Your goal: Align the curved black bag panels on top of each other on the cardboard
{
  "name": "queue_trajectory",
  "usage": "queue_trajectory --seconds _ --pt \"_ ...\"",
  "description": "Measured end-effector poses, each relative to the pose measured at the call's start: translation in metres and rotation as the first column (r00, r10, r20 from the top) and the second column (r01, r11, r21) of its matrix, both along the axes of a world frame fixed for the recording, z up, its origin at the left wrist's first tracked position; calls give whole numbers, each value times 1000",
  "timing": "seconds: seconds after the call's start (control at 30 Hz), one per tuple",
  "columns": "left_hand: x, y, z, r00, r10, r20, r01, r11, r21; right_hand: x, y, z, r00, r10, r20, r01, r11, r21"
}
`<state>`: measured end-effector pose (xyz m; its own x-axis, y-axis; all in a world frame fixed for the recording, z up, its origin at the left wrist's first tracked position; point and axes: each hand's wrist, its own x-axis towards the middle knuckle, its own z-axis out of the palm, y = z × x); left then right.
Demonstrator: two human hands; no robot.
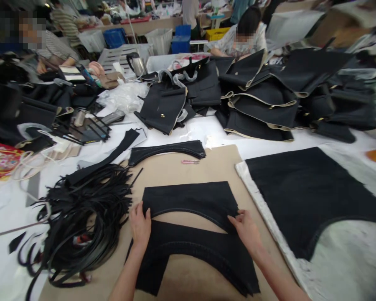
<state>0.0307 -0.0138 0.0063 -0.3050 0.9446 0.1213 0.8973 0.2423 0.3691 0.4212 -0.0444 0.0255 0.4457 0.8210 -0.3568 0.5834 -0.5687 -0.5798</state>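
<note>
Two curved black fabric pieces lie on a brown board (175,169) in front of me. The upper piece (191,198) has a concave lower edge; the lower piece (194,251) arches below it. My left hand (140,225) presses on the left ends where the two pieces meet. At the right end of the upper piece, my right hand (247,229) pinches the fabric edge with its fingertips. A third curved black strip (166,151) rests at the far edge of the board, with a small pink clip (190,161) beside it.
A tangle of black straps (81,217) lies left of the board. A large black panel (303,192) on white padding sits at right. Stacked black bag parts (260,96) fill the far table. Other people sit at the far side and at the left.
</note>
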Motion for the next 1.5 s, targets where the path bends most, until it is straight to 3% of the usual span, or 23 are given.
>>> queue_trajectory --seconds 0.1,0.2,0.4,0.53,0.7,0.97,1.3,1.5 --pt "-13 2 -8 1000 2 27 -2 1000 -13 6 2 -15 995 -97 -2 97 995 -4" --pt "-14 2 -14 1000 4 12 -4 1000 -4 7 5 -21 1000 -28 -11 28 999 -40" --pt "-15 3 -15 999 -19 -36 20 1000 5 -6 17 13 979 184 87 -187 982 31" --pt "-15 5 -15 988 -127 -82 130 991 28 -1 44 23 961 265 77 -271 960 77" --pt "-9 -1 -13 979 -191 -72 189 981 -29 9 71 2 925 341 168 -345 939 -5" --pt "-8 -12 -13 971 -230 -63 228 973 -44 10 70 -30 850 396 346 -351 917 -188" --pt "-2 -16 -22 925 -362 -120 359 932 -41 4 67 -20 894 312 320 -289 950 -120" --pt "-3 -16 -23 889 -405 -216 409 912 -26 15 71 -26 926 281 253 -279 959 -45"
